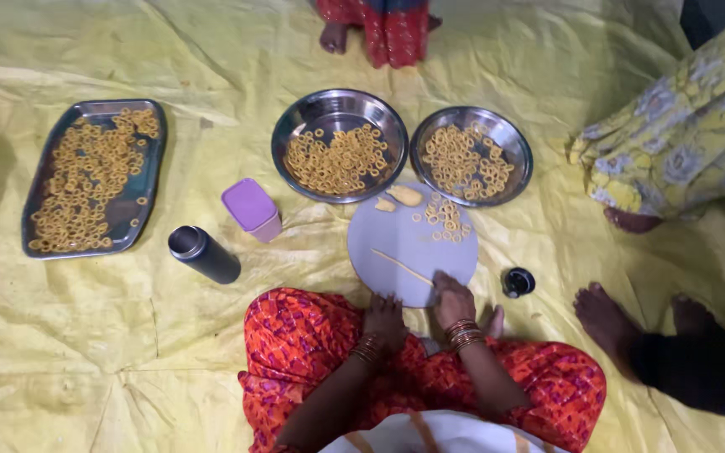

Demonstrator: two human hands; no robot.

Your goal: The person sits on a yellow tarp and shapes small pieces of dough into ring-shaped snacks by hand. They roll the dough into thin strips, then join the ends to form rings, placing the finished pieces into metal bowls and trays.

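at lower centre, the right hand (453,298) rolls a thin dough rope (402,267) on the round board (404,239), palm flat, best pressed evenly; left hand (385,319) rests empty, fingers loosely curled.

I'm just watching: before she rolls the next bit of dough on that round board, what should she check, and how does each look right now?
1. Dough strip lies flat on the round board: ok.
2. Right hand is at the strip's near end: ok. Whether it grips the strip: cannot tell.
3. Left hand rests at the board's near edge, off the strip: ok.
4. Spare dough lumps sit at the far edge of the board: ok.
5. Finished rings on the board lie apart from the strip: ok.
6. Room in the two round steel plates for more rings: probably ok, bare metal shows at the rims.
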